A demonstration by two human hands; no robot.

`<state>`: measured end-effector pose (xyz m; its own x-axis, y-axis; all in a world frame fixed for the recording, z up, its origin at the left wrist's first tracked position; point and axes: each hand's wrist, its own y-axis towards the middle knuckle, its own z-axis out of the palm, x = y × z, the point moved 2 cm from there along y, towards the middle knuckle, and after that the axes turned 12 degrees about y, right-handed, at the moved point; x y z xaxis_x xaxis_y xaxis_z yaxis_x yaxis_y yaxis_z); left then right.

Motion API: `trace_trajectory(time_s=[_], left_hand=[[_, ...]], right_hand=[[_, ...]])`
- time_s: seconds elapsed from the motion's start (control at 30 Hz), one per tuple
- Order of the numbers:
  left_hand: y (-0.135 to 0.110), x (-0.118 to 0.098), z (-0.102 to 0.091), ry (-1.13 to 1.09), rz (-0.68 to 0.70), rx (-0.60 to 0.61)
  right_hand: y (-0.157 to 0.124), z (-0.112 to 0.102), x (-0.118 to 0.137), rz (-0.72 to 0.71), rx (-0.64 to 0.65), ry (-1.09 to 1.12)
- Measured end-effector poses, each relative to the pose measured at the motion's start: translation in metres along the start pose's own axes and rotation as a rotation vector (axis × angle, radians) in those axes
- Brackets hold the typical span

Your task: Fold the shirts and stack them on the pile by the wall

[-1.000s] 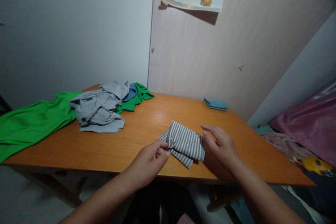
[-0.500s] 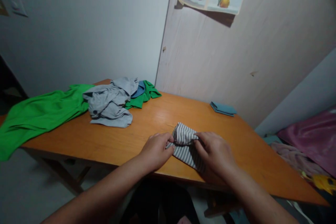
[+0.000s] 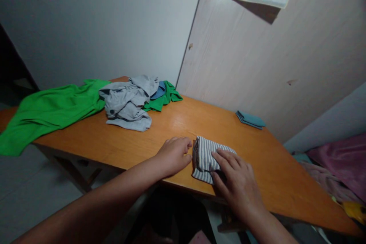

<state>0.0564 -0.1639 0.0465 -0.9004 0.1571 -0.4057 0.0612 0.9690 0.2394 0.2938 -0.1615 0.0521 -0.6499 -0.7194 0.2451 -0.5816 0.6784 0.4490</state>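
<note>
A small grey-and-white striped cloth [image 3: 206,156], folded into a compact rectangle, lies near the front edge of the orange wooden table [image 3: 114,145]. My right hand [image 3: 236,181] rests flat on the cloth's near right part, fingers stretched out and pressing it down. Just left of the cloth sits my left hand [image 3: 173,154] on the table, fingers curled loosely, fingertips at the cloth's left edge and holding nothing.
A crumpled grey garment [image 3: 127,103] lies on a green garment [image 3: 51,108] at the table's far left, with a blue piece [image 3: 159,90] between them. A folded teal cloth [image 3: 251,119] sits by the wall. Bedding [image 3: 337,160] lies at the right.
The striped cloth has been folded over once more and now lies flat and smaller. My right hand went from pinching it to pressing flat; my left hand let go and rests beside it.
</note>
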Motion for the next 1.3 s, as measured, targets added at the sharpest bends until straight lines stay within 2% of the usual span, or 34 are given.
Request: trace_trajectory(time_s=[0.07,0.27,0.4,0.5,0.57,0.67,0.77,0.83,1.0,1.1,1.17,1.3], left_hand=[[0.006,-0.001,0.001,0.020,-0.001,0.005],[0.018,-0.006,0.004,0.036,0.024,0.047],[0.024,-0.010,0.004,0.033,0.023,0.014],[0.031,-0.013,0.006,0.079,0.101,-0.051],[0.036,-0.016,0.009,0.155,0.176,-0.065],[0.043,-0.017,0.012,0.265,0.227,-0.120],[0.048,-0.017,0.012,0.303,0.269,-0.170],[0.050,-0.014,0.013,0.270,0.259,-0.161],[0.057,0.007,0.016,0.071,0.030,-0.072],[0.061,0.011,0.016,0.054,-0.029,-0.092],[0.060,0.005,0.013,0.025,-0.025,-0.140],[0.051,-0.018,0.006,-0.125,0.071,-0.275]], right_hand=[[0.004,0.000,-0.001,0.044,-0.007,0.043],[0.009,0.001,-0.017,0.303,-0.058,0.321],[0.009,0.003,-0.016,0.319,-0.079,0.341],[0.009,0.004,-0.017,0.324,-0.095,0.356],[0.009,0.003,-0.017,0.291,-0.122,0.345],[0.006,0.001,-0.011,0.143,-0.156,0.241],[-0.002,0.002,-0.003,-0.027,-0.099,0.097],[-0.008,0.005,0.002,-0.090,-0.045,0.020],[-0.020,0.012,0.008,-0.112,0.037,-0.068],[-0.021,0.013,0.010,-0.102,0.047,-0.061],[-0.021,0.012,0.010,-0.097,0.048,-0.054],[-0.021,0.010,0.010,-0.088,0.031,-0.024]])
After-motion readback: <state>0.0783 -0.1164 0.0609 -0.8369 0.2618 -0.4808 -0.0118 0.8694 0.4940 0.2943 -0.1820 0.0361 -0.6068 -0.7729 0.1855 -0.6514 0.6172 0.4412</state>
